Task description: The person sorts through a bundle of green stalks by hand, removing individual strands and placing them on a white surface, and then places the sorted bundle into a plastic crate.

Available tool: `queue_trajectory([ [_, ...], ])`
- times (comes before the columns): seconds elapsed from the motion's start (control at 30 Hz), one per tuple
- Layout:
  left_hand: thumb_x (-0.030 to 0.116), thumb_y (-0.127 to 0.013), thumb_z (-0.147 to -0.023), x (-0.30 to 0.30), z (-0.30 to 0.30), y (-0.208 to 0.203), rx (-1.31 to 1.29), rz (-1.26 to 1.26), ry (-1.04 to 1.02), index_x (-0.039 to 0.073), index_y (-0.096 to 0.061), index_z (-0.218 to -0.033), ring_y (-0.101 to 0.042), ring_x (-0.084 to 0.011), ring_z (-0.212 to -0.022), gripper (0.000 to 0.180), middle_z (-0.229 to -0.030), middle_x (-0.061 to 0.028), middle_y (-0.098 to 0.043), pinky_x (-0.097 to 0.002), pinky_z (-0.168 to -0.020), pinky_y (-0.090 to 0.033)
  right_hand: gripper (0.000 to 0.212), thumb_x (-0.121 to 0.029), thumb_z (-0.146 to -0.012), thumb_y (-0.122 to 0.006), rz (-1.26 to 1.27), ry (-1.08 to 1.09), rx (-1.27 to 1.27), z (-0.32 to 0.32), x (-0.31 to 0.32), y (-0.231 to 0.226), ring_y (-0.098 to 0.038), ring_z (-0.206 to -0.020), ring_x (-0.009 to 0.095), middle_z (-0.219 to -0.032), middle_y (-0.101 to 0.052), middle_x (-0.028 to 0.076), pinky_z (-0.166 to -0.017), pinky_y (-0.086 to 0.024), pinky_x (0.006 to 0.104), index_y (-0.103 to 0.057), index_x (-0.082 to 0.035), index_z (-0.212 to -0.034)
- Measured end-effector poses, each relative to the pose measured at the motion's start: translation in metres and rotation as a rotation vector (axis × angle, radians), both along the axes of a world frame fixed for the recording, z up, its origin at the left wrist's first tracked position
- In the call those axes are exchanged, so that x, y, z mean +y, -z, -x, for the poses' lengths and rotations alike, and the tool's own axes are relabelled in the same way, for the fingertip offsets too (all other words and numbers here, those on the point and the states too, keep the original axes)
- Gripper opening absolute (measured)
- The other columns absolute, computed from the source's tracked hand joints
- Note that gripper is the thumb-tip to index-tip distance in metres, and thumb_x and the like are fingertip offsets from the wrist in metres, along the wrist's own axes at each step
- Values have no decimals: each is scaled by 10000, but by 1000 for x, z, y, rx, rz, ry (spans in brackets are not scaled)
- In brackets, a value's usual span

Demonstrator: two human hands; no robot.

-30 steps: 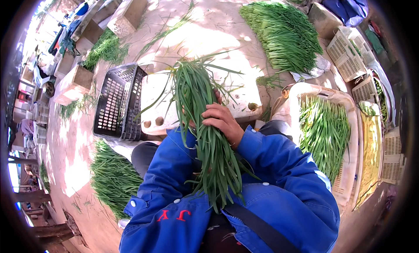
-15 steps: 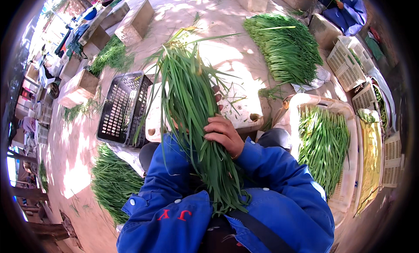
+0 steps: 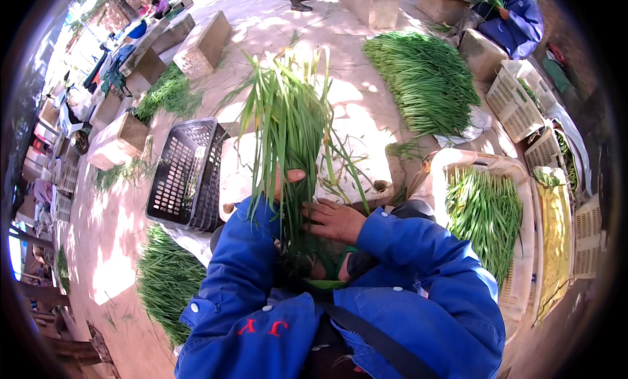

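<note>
A thick bunch of garlic chives [image 3: 294, 117] stands in front of me, its paler ends pointing away and loose leaves hanging down its sides. My left hand [image 3: 291, 177] is closed round it; the thumb shows, while leaves hide most of the fingers. From the right, my right hand [image 3: 337, 222] presses its fingers against the lower part of the bunch. Behind the bunch is a white block-like surface [image 3: 353, 153] scattered with cut leaf bits.
A black perforated crate [image 3: 171, 173] stands left, with piled chives [image 3: 167, 281] nearer me. At right, a pale tub [image 3: 448, 158] holds more chives. Another chive pile [image 3: 422, 81] lies far right, near cream crates [image 3: 517, 101] and a seated person [image 3: 520, 25]. Concrete blocks [image 3: 204, 42] stand farther off.
The bunch has come more upright, and its leaves no longer drape over my lap. My left thumb has come into view. My right hand has shifted slightly down along the bunch.
</note>
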State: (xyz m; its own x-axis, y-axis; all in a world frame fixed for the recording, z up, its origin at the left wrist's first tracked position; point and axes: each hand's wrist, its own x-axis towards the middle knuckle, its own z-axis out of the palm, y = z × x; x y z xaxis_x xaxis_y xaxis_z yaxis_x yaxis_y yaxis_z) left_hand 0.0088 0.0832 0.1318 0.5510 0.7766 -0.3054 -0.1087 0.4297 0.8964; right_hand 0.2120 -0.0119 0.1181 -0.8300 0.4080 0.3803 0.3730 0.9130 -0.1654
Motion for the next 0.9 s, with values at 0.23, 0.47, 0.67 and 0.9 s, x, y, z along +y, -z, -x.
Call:
queue_trajectory([
  [0.23,324,-643,-767,-11,-1,12,241,-307,32,6,-460,-1273,-521,-279,-1126,625,-1195,-211,-548,-402,-938,-431,301,-97,-812,-691,1206,83,297,-97,-6,-129,-631,-880,147,-960,-660,69,-789,-496,275,-605,-4,-1084],
  [0.47,290,-652,-758,-21,-3,14,303,-362,106,5,-468,-1257,-538,-270,-1086,602,-1160,-205,-564,-393,-906,-440,249,-191,-848,-643,756,573,938,-79,105,-130,-591,-696,91,-846,-638,41,-619,-506,242,-623,19,-979],
  [0.67,260,-659,-751,-24,1,15,346,-400,83,4,-476,-1243,-552,-263,-1052,583,-1130,-199,-578,-386,-879,-448,339,-129,-730,-717,805,514,952,-53,134,-94,-571,-658,111,-769,-612,51,-594,-491,260,-612,4,-1024],
  [0.9,226,-668,-743,-31,-11,26,454,-576,-42,4,-485,-1226,-568,-255,-1012,563,-1096,-193,-594,-377,-847,-458,231,-174,-766,-673,748,652,576,-62,134,-82,-556,-593,130,-672,-613,65,-578,-461,273,-649,19,-890],
])
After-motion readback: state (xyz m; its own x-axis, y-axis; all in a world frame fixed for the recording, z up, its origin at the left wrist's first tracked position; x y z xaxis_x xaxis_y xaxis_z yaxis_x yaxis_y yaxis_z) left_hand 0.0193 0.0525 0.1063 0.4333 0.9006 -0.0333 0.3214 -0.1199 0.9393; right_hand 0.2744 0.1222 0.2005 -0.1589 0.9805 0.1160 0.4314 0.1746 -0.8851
